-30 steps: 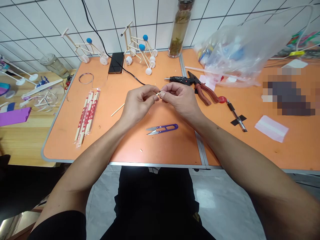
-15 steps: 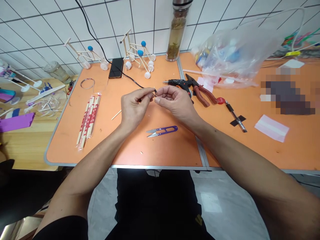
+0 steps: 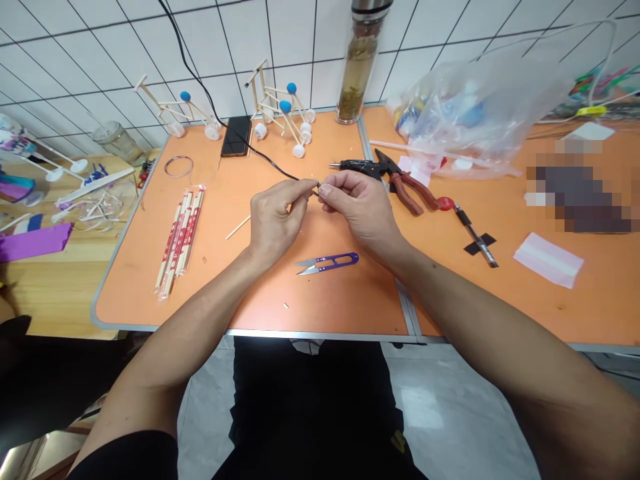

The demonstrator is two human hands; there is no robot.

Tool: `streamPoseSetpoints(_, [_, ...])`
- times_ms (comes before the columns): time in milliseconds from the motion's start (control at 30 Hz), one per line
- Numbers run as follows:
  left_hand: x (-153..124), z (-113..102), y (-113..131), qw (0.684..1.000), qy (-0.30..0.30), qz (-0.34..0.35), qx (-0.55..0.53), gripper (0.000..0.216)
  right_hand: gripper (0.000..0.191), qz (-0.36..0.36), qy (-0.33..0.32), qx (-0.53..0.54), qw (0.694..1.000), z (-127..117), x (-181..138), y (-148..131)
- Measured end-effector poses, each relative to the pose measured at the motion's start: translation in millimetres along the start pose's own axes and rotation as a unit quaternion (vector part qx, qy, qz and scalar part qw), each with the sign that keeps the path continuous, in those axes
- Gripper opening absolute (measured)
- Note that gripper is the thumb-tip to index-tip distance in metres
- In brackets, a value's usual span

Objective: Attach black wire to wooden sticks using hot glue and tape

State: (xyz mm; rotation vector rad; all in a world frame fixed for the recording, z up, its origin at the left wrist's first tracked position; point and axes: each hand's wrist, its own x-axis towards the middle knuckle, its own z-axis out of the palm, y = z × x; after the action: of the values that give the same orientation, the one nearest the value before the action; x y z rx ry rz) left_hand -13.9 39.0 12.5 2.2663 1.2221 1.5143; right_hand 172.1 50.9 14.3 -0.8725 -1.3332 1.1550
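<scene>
Near the middle of the orange table, my left hand (image 3: 278, 212) is closed in a pinch. A thin wooden stick (image 3: 238, 227) runs out from behind it on the left and seems to pass through the grip. My right hand (image 3: 361, 205) meets it fingertip to fingertip, pinching a small black strip (image 3: 315, 192) that looks like tape; fingers hide most of it. Below the hands lie purple thread snips (image 3: 327, 264), touched by neither hand. A tiny wood offcut (image 3: 286, 305) lies nearer the table edge.
Wrapped chopsticks (image 3: 179, 241) lie left. Behind are stick models with white wheels (image 3: 285, 107), a phone (image 3: 236, 137) and a glass tea bottle (image 3: 356, 77). A glue gun (image 3: 357, 167), pliers (image 3: 407, 187), a pen (image 3: 475, 233) and a plastic bag (image 3: 480, 110) are right.
The right fingers have curled in and the thumb has shifted over the small black strip, covering more of it. The whole view has shifted slightly; the tools stay put.
</scene>
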Motion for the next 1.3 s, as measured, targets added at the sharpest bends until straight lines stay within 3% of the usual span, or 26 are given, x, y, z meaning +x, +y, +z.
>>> streamPoseSetpoints(400, [-3, 12, -2, 0.981, 0.016, -0.127, -0.144, 0.025, 0.031, -0.016, 0.003, -0.014, 1.0, -4, 1, 3])
streamPoseSetpoints(567, [-3, 10, -2, 0.987, 0.019, -0.106, -0.122, 0.026, 0.031, -0.016, 0.004, -0.025, 1.0, -3, 0, 0])
streamPoseSetpoints(800, [-2, 2, 4, 1.0, -0.003, -0.018, 0.011, 0.026, 0.046, -0.008, -0.001, -0.022, 1.0, 0, -4, -8])
streamPoseSetpoints(967, [-3, 1, 2, 0.996, -0.023, 0.021, 0.081, 0.032, 0.044, 0.006, 0.006, -0.029, 1.0, 2, -5, -10])
streamPoseSetpoints(1300, [-3, 4, 1, 0.999, -0.016, -0.01, 0.045, 0.025, 0.028, -0.004, 0.01, -0.036, 0.999, 2, -1, -3])
